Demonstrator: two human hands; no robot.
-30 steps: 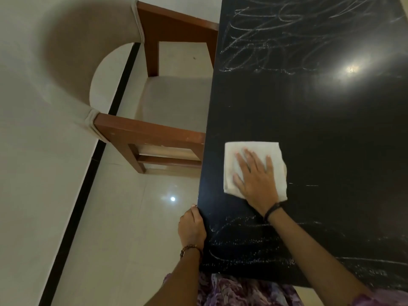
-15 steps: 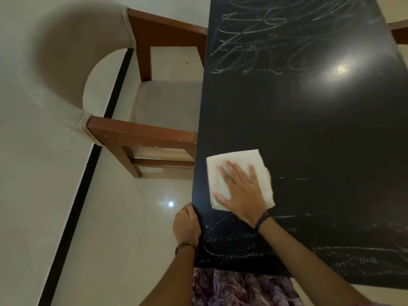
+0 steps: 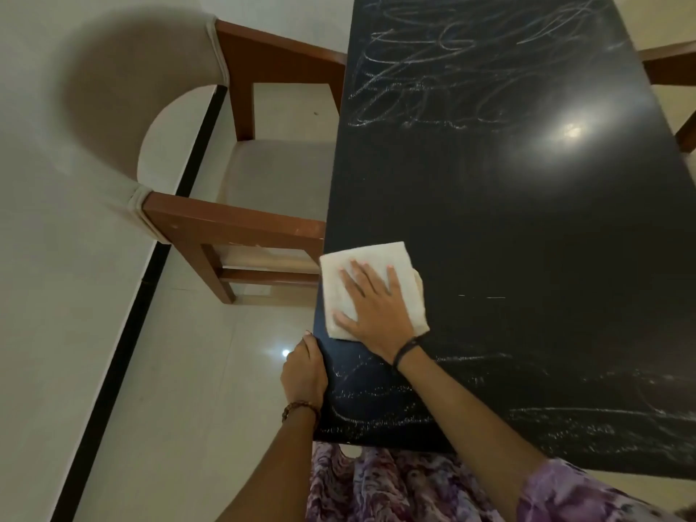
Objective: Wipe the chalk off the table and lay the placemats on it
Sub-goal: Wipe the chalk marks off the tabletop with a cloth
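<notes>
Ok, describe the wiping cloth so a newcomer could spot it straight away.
Find the long black table and follow its left edge toward the near end. The white folded cloth lies flat there under the right hand, the only pale thing on the dark top besides chalk scribbles.

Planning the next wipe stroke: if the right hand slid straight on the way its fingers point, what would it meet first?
The right hand lies flat on the cloth, fingers pointing up the table. Straight ahead is bare dark tabletop, then the chalk scribbles at the far end. Nothing stands in the way as far as the view shows.
</notes>
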